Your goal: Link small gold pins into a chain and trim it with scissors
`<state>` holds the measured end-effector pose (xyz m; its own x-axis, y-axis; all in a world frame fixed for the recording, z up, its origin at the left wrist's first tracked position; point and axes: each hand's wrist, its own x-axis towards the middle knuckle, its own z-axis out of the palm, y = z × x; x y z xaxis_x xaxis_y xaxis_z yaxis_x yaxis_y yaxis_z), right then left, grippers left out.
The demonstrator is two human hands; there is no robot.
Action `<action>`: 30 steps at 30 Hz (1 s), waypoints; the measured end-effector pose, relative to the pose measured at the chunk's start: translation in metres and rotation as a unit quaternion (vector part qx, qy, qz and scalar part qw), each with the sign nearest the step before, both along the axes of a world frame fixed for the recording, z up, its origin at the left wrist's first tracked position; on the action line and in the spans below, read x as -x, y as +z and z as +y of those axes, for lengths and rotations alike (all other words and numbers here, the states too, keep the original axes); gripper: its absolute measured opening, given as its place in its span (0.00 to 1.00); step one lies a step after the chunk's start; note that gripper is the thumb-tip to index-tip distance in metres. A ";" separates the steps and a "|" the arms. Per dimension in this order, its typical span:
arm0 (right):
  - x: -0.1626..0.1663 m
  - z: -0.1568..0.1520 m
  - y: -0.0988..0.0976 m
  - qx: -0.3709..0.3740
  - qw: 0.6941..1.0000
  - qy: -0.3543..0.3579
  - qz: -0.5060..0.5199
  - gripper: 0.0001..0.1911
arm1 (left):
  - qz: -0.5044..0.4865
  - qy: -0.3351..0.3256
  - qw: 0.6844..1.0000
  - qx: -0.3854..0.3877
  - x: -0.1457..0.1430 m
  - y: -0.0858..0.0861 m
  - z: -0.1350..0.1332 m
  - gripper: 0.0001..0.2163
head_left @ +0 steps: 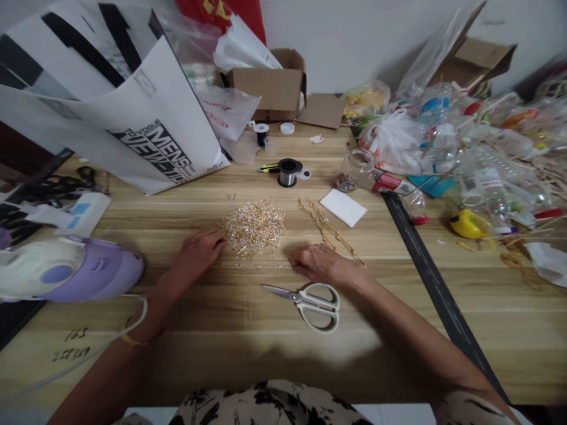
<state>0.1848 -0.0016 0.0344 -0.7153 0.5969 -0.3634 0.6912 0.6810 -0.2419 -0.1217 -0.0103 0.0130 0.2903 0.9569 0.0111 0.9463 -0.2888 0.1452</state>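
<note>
A thin silver chain [261,266] lies straight across the wooden table, just below a heap of small gold and silver beads or findings [254,229]. My left hand [201,247] rests at the heap's left edge with its fingers curled together; what they pinch, if anything, is hidden. At the chain's right end, my right hand [313,261] is closed, and the chain runs in under its fingers. Scissors with pale handles [305,301] lie slightly apart in front of the right hand. Gold beaded chains [330,227] stretch out behind that hand.
Behind the heap stand a wire spool [289,172] and a black thread spool [261,136]. A white card [343,206] and a jar of beads [354,168] are at right, beside plastic bottles and bags. A purple-and-white appliance [88,271] with a cord lies left, near a large paper bag [146,130].
</note>
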 end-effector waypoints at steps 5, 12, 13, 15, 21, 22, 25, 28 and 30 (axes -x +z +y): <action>-0.001 0.001 -0.003 0.001 1.000 0.001 -0.004 0.10 | -0.087 -0.009 0.996 -0.009 -0.006 0.004 -0.007 0.11; -0.002 0.000 -0.002 -0.001 1.000 0.003 -0.020 0.11 | -0.106 -0.071 0.989 0.075 -0.001 0.004 -0.027 0.10; -0.002 0.000 -0.002 -0.004 1.000 0.005 -0.025 0.11 | -0.101 -0.071 0.989 0.081 0.000 0.003 -0.028 0.10; -0.001 -0.001 -0.002 -0.010 0.999 0.011 -0.034 0.12 | -0.099 -0.069 0.989 0.087 0.002 0.000 -0.028 0.10; 0.000 -0.002 -0.003 -0.018 0.999 0.016 -0.035 0.13 | -0.097 -0.075 0.988 0.090 0.006 -0.002 -0.025 0.11; 0.000 -0.002 -0.003 -0.016 0.999 0.015 -0.034 0.13 | -0.097 -0.075 0.988 0.089 0.007 -0.001 -0.025 0.11; 0.000 -0.002 -0.002 -0.009 0.999 0.016 -0.027 0.12 | -0.099 -0.070 0.989 0.087 0.009 0.001 -0.026 0.11; -0.001 -0.002 -0.002 -0.011 1.000 0.017 -0.024 0.12 | -0.095 -0.060 0.990 0.090 0.010 0.002 -0.026 0.11; -0.001 -0.001 -0.003 -0.008 1.000 0.017 -0.025 0.11 | -0.095 -0.061 0.989 0.090 0.012 0.002 -0.027 0.11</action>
